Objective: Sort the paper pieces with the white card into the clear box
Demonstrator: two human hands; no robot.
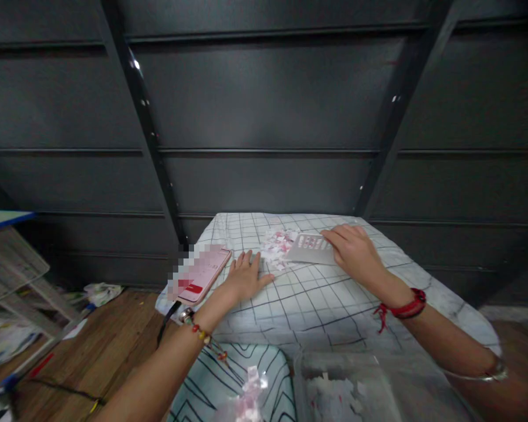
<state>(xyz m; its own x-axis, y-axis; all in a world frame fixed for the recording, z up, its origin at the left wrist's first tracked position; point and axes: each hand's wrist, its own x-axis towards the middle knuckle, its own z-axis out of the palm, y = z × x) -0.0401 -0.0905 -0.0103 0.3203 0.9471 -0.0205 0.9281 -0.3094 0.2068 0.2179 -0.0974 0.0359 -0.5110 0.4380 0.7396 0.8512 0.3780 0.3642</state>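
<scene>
My left hand (246, 276) lies flat on the white checked cloth (299, 310), fingers spread, with nothing in it. Just beyond its fingertips is a loose heap of small white and pink pieces (278, 246). Between thumb and fingers, my right hand (356, 252) grips a flat grey slotted plate (311, 251) by its right end. The plate tilts, and its left edge meets the heap. A pink phone (205, 275) with a cable lies left of my left hand.
A clear plastic box (301, 381) holding white pieces stands nearest me. Left of it, a clear bag of pinkish pieces (249, 398) rests on a patterned cushion (229, 363). Dark panelling (264, 105) rises behind the table. A shelf unit (17, 264) stands at far left.
</scene>
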